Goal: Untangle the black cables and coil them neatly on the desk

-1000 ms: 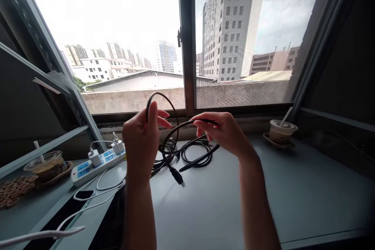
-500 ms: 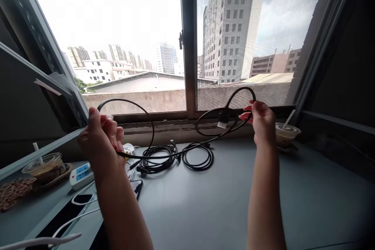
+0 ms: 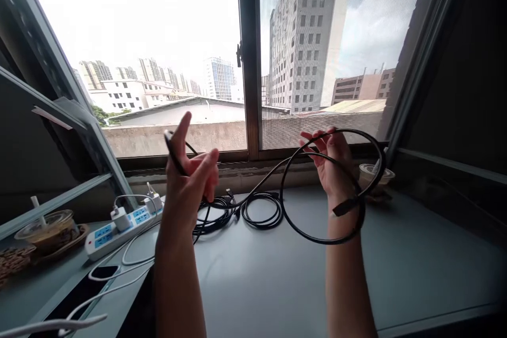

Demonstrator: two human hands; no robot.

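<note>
A long black cable point(image 3: 332, 242) stretches between my two hands above the table. My left hand point(image 3: 188, 177) has the cable across its palm side, with the index finger raised and the other fingers partly curled. In my right hand point(image 3: 333, 161) the thumb and fingers pinch the upper part of a wide loop. The cable's black plug point(image 3: 345, 206) dangles in front of my right wrist. Behind and below, two coiled black cables lie on the table, a larger coil point(image 3: 222, 217) on the left and a smaller ring point(image 3: 263, 226) beside it.
On the left stand a white power strip point(image 3: 101, 242) with chargers, a phone point(image 3: 85, 293), white cords point(image 3: 85, 326) and a drink cup point(image 3: 53, 229). Another cup point(image 3: 376, 173) is behind my right hand. The window ledge point(image 3: 233, 177) bounds the grey table point(image 3: 269, 285).
My left hand has moved right, closer to my right hand, and its index finger has lifted. The loop at my right hand has grown wider, its plug now hanging by the wrist.
</note>
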